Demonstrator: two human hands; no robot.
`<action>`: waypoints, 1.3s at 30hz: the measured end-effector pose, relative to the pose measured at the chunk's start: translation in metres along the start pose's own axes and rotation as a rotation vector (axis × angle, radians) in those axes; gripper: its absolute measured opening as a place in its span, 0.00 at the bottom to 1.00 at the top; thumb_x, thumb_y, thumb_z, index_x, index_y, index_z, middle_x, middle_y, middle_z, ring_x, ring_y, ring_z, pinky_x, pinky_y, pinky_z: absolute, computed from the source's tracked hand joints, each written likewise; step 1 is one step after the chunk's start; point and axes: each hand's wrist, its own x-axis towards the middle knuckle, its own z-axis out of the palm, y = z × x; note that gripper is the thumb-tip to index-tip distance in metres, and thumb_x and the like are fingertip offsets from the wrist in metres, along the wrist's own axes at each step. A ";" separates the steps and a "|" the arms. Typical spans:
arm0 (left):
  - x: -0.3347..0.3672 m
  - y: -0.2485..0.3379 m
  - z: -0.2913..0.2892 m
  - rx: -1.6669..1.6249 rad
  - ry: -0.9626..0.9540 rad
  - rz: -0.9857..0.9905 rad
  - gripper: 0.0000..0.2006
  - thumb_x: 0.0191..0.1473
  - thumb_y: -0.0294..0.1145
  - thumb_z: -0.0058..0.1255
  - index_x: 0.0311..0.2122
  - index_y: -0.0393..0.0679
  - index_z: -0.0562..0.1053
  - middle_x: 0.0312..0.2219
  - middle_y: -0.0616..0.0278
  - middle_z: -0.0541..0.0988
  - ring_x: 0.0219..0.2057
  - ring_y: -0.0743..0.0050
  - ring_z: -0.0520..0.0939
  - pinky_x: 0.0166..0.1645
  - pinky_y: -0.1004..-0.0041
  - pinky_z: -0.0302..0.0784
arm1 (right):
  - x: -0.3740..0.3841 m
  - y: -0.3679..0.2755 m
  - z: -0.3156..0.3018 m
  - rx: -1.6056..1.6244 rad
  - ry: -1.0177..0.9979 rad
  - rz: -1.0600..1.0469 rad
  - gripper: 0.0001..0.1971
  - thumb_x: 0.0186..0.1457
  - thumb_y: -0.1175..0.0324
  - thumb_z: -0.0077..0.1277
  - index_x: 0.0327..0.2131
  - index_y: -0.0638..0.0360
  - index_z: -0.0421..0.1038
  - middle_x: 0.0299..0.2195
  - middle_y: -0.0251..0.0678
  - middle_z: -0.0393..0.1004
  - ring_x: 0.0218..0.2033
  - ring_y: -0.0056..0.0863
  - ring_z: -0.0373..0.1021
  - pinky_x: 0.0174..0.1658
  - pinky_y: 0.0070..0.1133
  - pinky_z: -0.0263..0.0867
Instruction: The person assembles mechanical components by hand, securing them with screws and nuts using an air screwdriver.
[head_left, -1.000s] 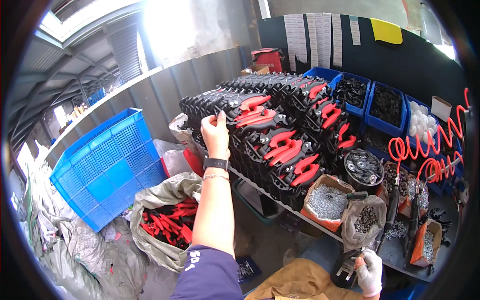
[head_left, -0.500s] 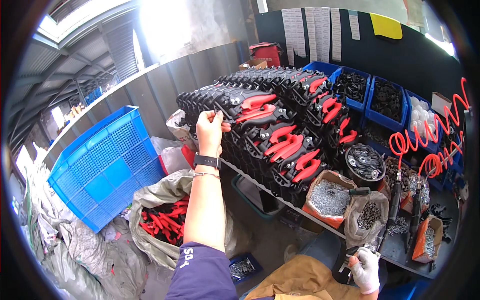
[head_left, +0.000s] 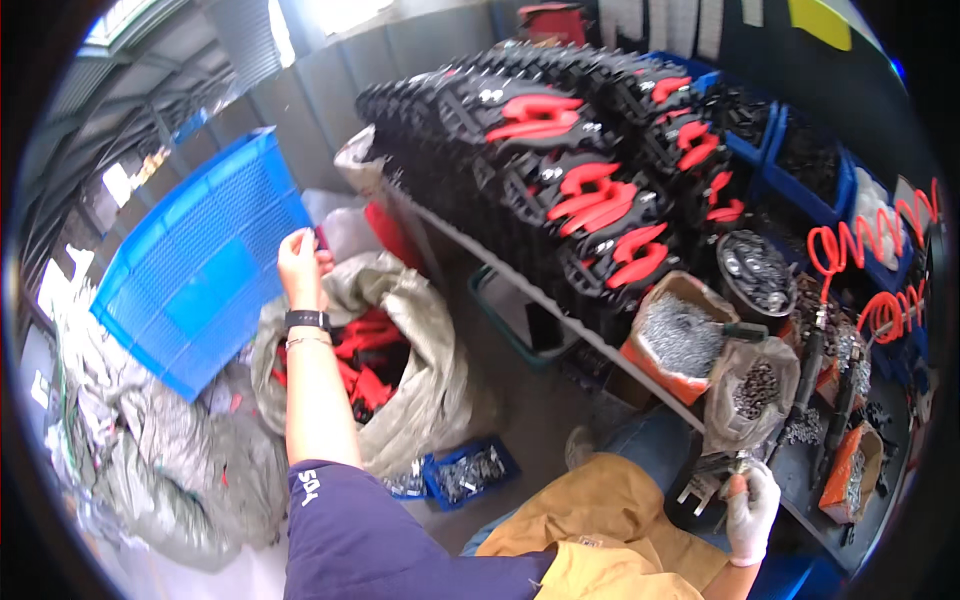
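Note:
My bare left hand (head_left: 303, 270), with a dark watch and a bracelet on the wrist, hangs above the far rim of an open woven sack (head_left: 425, 370) in front of the blue crate. Its fingers are loosely curled in, and nothing shows in them. Red and black handles (head_left: 370, 345) fill the sack. My right hand (head_left: 752, 515), in a white glove with the thumb bare, is closed at the bench's near edge. Beside its fingertips is a small pronged metal fixture (head_left: 698, 490); what the fingers grip is too small to make out.
Stacked black pruning shears with red handles (head_left: 595, 200) cover the bench. An orange box of small metal parts (head_left: 685, 335), a bag of nuts (head_left: 755, 390) and a bowl of dark parts (head_left: 755, 275) stand nearby. A blue crate (head_left: 205, 265) leans at left; red coiled hoses (head_left: 830, 245) hang right.
My left hand has drawn back from the stacked shears, leftward to above the sack. My right hand stays beside the metal fixture. The whole view has shifted, with the bench now higher.

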 end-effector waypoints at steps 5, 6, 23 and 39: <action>-0.026 -0.128 -0.157 0.626 -0.226 -0.462 0.07 0.54 0.31 0.48 0.36 0.41 0.71 0.20 0.64 0.73 0.15 0.76 0.73 0.16 0.76 0.69 | -0.009 0.025 0.012 -0.009 0.071 0.004 0.17 0.59 0.67 0.45 0.18 0.63 0.59 0.18 0.34 0.59 0.21 0.26 0.57 0.26 0.23 0.52; -0.038 -0.142 -0.162 0.637 -0.394 -0.634 0.09 0.55 0.33 0.47 0.38 0.40 0.72 0.21 0.64 0.74 0.15 0.75 0.74 0.17 0.75 0.71 | -0.010 0.025 0.013 -0.088 0.079 -0.025 0.17 0.59 0.67 0.45 0.18 0.62 0.59 0.18 0.34 0.59 0.20 0.26 0.56 0.26 0.23 0.52; -0.106 -0.161 -0.082 1.517 -0.706 -0.019 0.11 0.39 0.39 0.59 0.31 0.50 0.81 0.41 0.62 0.74 0.48 0.58 0.71 0.53 0.60 0.67 | -0.009 0.034 0.027 -0.194 0.112 -0.014 0.11 0.56 0.75 0.47 0.21 0.64 0.59 0.21 0.39 0.59 0.22 0.34 0.57 0.27 0.25 0.53; -0.288 0.094 0.119 0.236 -0.652 0.909 0.30 0.49 0.15 0.48 0.57 0.45 0.57 0.41 0.49 0.67 0.38 0.56 0.74 0.43 0.63 0.74 | -0.011 0.015 0.015 -0.215 0.177 0.123 0.08 0.53 0.71 0.50 0.23 0.62 0.66 0.22 0.44 0.67 0.26 0.44 0.66 0.30 0.33 0.61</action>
